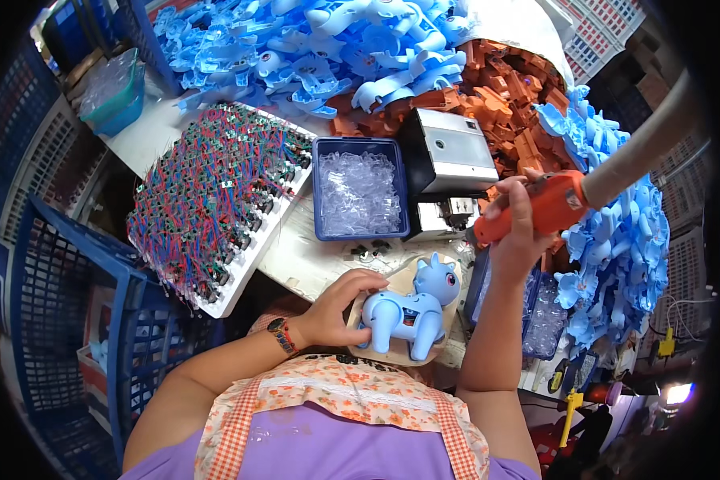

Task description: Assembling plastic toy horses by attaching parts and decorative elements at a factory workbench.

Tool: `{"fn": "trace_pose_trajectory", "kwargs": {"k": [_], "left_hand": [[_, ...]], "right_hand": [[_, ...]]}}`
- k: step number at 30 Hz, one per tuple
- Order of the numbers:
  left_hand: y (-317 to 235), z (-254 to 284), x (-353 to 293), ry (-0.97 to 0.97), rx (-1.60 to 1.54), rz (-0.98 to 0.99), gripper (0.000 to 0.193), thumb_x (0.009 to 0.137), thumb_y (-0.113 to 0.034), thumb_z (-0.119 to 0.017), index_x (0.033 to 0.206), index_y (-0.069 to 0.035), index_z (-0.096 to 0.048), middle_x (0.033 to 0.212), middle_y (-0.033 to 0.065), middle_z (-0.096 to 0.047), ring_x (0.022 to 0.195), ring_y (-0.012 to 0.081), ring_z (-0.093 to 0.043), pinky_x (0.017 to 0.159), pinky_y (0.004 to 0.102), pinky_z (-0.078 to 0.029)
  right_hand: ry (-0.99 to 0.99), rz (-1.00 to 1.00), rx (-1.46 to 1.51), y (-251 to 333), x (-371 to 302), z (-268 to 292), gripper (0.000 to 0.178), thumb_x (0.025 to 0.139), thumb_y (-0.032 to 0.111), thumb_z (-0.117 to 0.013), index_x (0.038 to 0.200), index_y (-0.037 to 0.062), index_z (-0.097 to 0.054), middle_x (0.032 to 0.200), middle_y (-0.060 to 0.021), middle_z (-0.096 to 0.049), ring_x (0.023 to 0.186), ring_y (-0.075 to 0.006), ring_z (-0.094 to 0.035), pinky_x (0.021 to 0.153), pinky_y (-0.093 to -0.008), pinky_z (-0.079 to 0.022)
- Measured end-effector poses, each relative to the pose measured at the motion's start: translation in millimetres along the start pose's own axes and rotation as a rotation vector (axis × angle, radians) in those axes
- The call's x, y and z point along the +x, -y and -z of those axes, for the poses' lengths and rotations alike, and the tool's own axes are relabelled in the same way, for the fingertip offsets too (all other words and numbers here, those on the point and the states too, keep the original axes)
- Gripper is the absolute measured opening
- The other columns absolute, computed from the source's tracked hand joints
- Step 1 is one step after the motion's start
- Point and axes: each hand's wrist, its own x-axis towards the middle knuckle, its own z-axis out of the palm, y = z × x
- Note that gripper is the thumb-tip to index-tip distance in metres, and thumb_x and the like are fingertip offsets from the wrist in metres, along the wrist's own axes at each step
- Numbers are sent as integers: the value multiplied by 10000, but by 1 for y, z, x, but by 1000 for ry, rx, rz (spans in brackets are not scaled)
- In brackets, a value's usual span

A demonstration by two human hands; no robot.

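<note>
A light-blue plastic toy pony lies on its side on a pale board close to my body. My left hand is closed round its rear end, thumb low and fingers on top. A small opening in the toy's side shows something dark inside. Further right, my right hand is wrapped round an orange-red electric screwdriver. The screwdriver's tip points left, beside the small metal front of a grey-and-black box-shaped machine. Whether the tip touches it I cannot tell.
A blue bin of clear plastic parts stands left of the machine. Beyond it, a white foam tray carries wired circuit parts. Blue shells and orange parts are heaped at the back. Blue crates stand at left.
</note>
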Motion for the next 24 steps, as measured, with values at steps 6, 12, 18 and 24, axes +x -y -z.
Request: {"fn": "trace_pose_trajectory", "kwargs": {"k": [6,12,18,24], "left_hand": [[-3,0,4,25,25,-7,776,656,-140,-743,1383,-60,-480,1283,154,-497,1168,292,-519,1005,380,-446],[2,0,3,20,103,-103,782,667,-121,-729,1408,-59,-489,1252,151,-516,1194,300,-504,1046,393,-409],[1,0,1,44,70,-116,757,670,-103,-731,1390,-54,-504,1223,142,-523,1200,309,-495,1058,409,-395],[1,1,2,37,119,-129,748,666,-100,-733,1379,-56,-510,1209,140,-519,1200,315,-486,1054,419,-392]], "right_hand": [[287,-70,291,33,-24,-20,333,937,103,-575,1225,-23,-468,912,-163,-625,518,-144,-568,462,-269,-477],[404,-272,399,45,-46,-52,406,863,17,-678,1228,26,-500,897,-157,-639,593,-143,-598,530,-248,-490],[462,-330,270,34,-60,-54,397,870,133,-710,1199,45,-505,816,-136,-618,544,-156,-582,484,-268,-499],[505,-193,204,29,-76,-57,397,849,148,-734,1171,63,-519,761,-112,-607,546,-150,-577,465,-245,-461]]}}
